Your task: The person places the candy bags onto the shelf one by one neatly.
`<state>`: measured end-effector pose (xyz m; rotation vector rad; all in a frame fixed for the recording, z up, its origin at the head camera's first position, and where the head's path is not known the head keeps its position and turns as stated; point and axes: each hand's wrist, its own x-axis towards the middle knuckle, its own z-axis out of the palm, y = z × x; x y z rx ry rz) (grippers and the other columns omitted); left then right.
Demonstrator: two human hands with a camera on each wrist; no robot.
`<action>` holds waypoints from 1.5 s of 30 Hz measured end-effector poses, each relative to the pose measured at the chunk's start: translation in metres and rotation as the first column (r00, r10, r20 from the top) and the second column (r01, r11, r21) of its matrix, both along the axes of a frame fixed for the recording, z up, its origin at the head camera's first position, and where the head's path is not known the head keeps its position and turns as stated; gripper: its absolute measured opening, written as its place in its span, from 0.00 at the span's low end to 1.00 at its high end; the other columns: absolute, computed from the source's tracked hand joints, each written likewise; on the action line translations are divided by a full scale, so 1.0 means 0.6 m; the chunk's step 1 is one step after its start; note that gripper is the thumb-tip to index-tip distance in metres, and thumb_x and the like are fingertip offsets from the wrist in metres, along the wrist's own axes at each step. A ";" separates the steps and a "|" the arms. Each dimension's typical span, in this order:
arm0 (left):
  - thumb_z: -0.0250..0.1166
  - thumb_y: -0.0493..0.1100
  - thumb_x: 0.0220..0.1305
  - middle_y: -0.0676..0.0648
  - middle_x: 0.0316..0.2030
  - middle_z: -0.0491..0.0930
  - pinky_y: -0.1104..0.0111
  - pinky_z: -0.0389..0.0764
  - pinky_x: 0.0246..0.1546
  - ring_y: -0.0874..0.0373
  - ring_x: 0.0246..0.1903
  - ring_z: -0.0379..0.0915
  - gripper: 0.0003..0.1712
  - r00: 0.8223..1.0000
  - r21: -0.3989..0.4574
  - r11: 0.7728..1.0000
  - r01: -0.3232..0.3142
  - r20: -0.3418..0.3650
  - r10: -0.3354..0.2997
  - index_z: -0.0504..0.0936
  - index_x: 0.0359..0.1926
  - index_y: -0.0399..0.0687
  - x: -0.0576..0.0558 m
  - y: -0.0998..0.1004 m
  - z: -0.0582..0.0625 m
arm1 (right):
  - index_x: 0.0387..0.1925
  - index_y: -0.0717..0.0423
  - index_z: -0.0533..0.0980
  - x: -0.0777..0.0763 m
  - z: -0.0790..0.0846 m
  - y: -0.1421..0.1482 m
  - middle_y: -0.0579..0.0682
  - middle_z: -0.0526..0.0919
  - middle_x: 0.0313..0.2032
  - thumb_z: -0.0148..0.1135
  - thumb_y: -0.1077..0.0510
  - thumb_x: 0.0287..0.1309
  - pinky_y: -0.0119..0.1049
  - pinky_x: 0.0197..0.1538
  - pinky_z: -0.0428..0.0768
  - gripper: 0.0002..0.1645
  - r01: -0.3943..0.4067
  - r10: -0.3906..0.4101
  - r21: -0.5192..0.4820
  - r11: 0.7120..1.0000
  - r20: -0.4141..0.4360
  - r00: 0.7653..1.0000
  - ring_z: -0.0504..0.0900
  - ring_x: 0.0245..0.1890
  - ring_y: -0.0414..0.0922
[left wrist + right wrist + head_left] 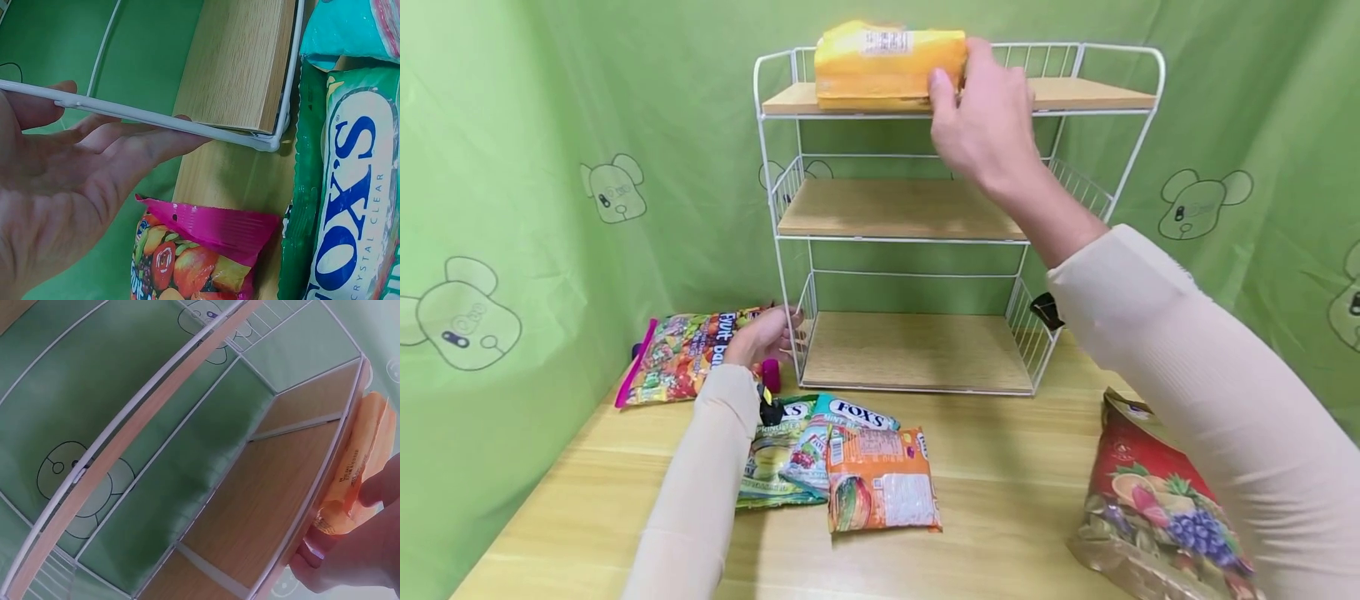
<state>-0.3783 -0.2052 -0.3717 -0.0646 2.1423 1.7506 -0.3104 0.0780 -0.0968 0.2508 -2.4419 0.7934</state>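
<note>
A right hand [985,117] pinches the right end of a yellow-orange packet [891,71] at the left of the top shelf [1090,93] of a wire rack [902,208]; some fingers are hidden behind the packet, and whether it rests fully on the board is hard to tell. The left hand [767,333], fingers loosely extended, touches the rack's lower left side. A red bag [1150,500] is cut off by the right sleeve [1210,375] and lower picture edge. The packet sits along the shelf's front edge, with room rightward towards the wire end rail
</note>
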 end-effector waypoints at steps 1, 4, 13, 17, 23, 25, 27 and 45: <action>0.44 0.45 0.79 0.35 0.50 0.70 0.42 0.74 0.63 0.51 0.35 0.78 0.23 1.000 0.004 1.000 -0.004 0.001 0.004 0.61 0.66 0.37 0.001 0.000 0.000 | 0.77 0.51 0.57 0.001 0.001 -0.003 0.53 0.80 0.57 0.37 0.43 0.78 0.34 0.55 0.77 0.33 0.006 -0.007 0.007 1.000 0.002 1.000 0.76 0.50 0.46; 0.44 0.45 0.79 0.36 0.49 0.71 0.42 0.74 0.63 0.50 0.37 0.78 0.18 1.000 0.001 1.000 -0.008 -0.004 0.008 0.64 0.61 0.40 0.003 -0.002 -0.001 | 0.78 0.51 0.51 0.007 0.002 -0.010 0.54 0.73 0.67 0.38 0.44 0.77 0.37 0.69 0.66 0.35 0.038 -0.037 0.041 0.998 -0.006 0.999 0.68 0.64 0.49; 0.44 0.45 0.79 0.34 0.51 0.70 0.41 0.74 0.63 0.49 0.37 0.79 0.12 1.000 0.008 1.000 -0.010 -0.020 0.011 0.66 0.55 0.44 0.004 -0.003 -0.002 | 0.81 0.38 0.35 0.047 0.001 -0.031 0.59 0.53 0.75 0.41 0.46 0.77 0.45 0.78 0.52 0.41 0.040 -0.028 0.245 0.969 -0.053 0.998 0.51 0.74 0.54; 0.45 0.45 0.78 0.34 0.52 0.70 0.40 0.73 0.64 0.39 0.48 0.78 0.17 1.000 0.019 1.000 -0.012 -0.011 0.012 0.64 0.61 0.40 0.003 -0.001 -0.002 | 0.81 0.43 0.32 0.049 -0.001 -0.041 0.64 0.48 0.77 0.39 0.44 0.77 0.47 0.81 0.50 0.43 0.012 -0.028 0.287 0.958 0.054 0.998 0.49 0.76 0.56; 0.43 0.44 0.79 0.32 0.55 0.68 0.40 0.71 0.66 0.35 0.53 0.73 0.26 1.000 0.032 0.999 -0.006 0.002 0.006 0.58 0.71 0.37 0.001 0.003 -0.001 | 0.76 0.48 0.42 0.036 -0.006 -0.054 0.62 0.58 0.69 0.43 0.47 0.75 0.43 0.73 0.63 0.37 -0.036 0.030 0.232 0.972 0.027 0.999 0.62 0.67 0.55; 0.43 0.44 0.79 0.31 0.54 0.68 0.40 0.71 0.66 0.36 0.52 0.74 0.24 1.000 0.031 0.999 -0.008 0.004 0.008 0.60 0.70 0.38 -0.001 0.004 -0.002 | 0.76 0.48 0.43 0.031 -0.005 -0.059 0.61 0.59 0.67 0.44 0.47 0.75 0.42 0.70 0.68 0.36 -0.049 0.043 0.214 0.976 0.033 0.999 0.65 0.65 0.54; 0.43 0.45 0.79 0.32 0.54 0.69 0.40 0.72 0.65 0.37 0.51 0.74 0.23 1.000 0.025 1.000 -0.007 0.001 0.007 0.60 0.69 0.39 -0.002 0.004 -0.003 | 0.76 0.47 0.43 0.026 -0.004 -0.065 0.60 0.59 0.68 0.44 0.46 0.74 0.42 0.68 0.71 0.37 -0.056 0.048 0.203 0.978 0.045 0.998 0.67 0.63 0.54; 0.43 0.44 0.79 0.36 0.50 0.69 0.41 0.72 0.65 0.41 0.49 0.75 0.27 1.000 0.018 1.000 0.010 -0.006 -0.010 0.57 0.72 0.36 -0.002 0.001 -0.006 | 0.79 0.28 0.40 0.001 0.004 -0.117 0.48 0.53 0.76 0.54 0.66 0.53 0.39 0.63 0.73 0.59 -0.103 0.074 0.163 0.981 0.173 0.982 0.66 0.63 0.53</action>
